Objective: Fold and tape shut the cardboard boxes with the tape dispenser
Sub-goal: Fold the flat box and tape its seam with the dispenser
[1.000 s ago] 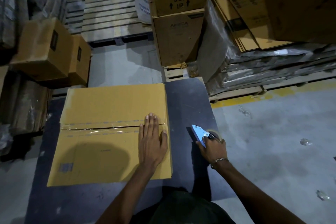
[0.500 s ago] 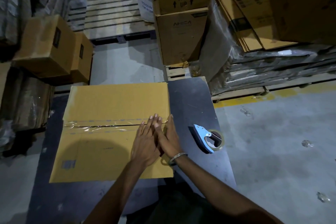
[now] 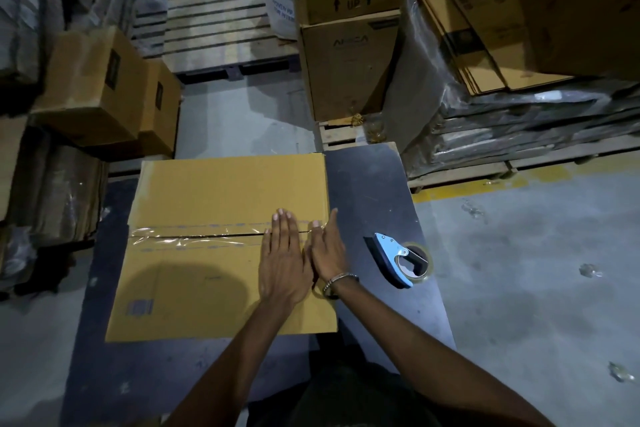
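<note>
A yellow-brown cardboard box [image 3: 194, 281] lies on a dark table [image 3: 367, 191], its two top flaps meeting at a seam covered by clear tape [image 3: 194, 234]. My left hand [image 3: 282, 262] rests flat, fingers together, on the right end of the seam. My right hand [image 3: 327, 248] lies beside it at the box's right edge, fingers pressing the tape end. A blue tape dispenser [image 3: 398, 260] with a clear roll lies on the table to the right, a hand's width from my right hand.
Stacked cardboard boxes [image 3: 346, 28] stand just beyond the table. More boxes [image 3: 100, 87] sit at the left, with wrapped bundles below them. A wooden pallet [image 3: 214, 21] lies at the back. Flat cardboard sheets [image 3: 485, 28] and wrapped stacks fill the right. Grey floor [image 3: 536, 270] is at the right.
My right hand set the tape dispenser down on the table and moved left onto the box's right edge next to my left hand. The left hand stayed on the seam.
</note>
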A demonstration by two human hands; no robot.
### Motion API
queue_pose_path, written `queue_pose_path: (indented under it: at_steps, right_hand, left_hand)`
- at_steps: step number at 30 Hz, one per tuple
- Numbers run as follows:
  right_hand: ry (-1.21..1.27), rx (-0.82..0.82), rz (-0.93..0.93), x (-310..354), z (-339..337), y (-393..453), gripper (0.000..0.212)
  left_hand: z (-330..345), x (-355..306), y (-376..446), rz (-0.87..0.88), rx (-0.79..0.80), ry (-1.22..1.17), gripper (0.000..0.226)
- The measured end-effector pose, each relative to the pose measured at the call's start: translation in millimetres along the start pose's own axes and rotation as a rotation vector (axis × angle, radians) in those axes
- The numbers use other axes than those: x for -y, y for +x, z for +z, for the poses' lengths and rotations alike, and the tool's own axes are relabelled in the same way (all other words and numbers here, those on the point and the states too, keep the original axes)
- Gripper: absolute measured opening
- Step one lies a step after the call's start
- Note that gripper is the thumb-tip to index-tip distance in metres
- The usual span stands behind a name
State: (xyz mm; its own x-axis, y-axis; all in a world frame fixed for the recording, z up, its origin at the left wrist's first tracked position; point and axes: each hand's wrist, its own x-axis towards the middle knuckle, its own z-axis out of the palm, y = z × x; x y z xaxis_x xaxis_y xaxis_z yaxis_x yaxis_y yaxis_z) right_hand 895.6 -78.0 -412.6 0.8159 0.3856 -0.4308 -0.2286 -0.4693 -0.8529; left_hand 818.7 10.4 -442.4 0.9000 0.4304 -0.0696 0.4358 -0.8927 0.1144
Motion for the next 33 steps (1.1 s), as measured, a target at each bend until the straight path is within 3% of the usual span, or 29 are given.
queue_pose_path:
  at_steps: [6, 10, 15, 21, 24, 30, 33]
  right_hand:
    - [-0.143, -0.055, -0.041, -12.8, 3.4, 2.5, 0.074]
    - [-0.171, -0.097, -0.027, -15.6, 4.6, 4.6, 0.073]
    - [-0.238, -0.132, -0.002, -12.1, 6.0, 2.0, 0.068]
    - [-0.192, -0.175, -0.033, -7.3, 9.3, -0.8, 0.063]
    - [-0.125, -0.158, 0.005, -1.2, 7.1, -0.7, 0.068]
    - [-0.144, -0.128, 0.045, 17.3, 7.6, -7.8, 0.056]
    - [-0.266, -0.109, 0.074, 25.4, 6.7, -11.1, 0.064]
  left_hand:
    - [-2.3, 25.4, 5.8, -0.207, -0.024, -0.127, 0.075]
    - [-11.9, 97.4, 11.8, -0.454, -0.060, -0.118, 0.087]
    - [-28.8, 193.4, 6.6, -0.628, -0.152, -0.120, 0.097]
    - [-46.0, 234.8, 5.0, -0.685, -0.103, -0.124, 0.130]
    - [-56.5, 237.9, 7.2, -0.682, -0.102, -0.142, 0.136]
    - [-63.2, 271.5, 14.3, -0.701, -0.029, -0.323, 0.112]
    - [-56.2, 261.6, 17.8, -0.492, -0.152, -0.207, 0.092]
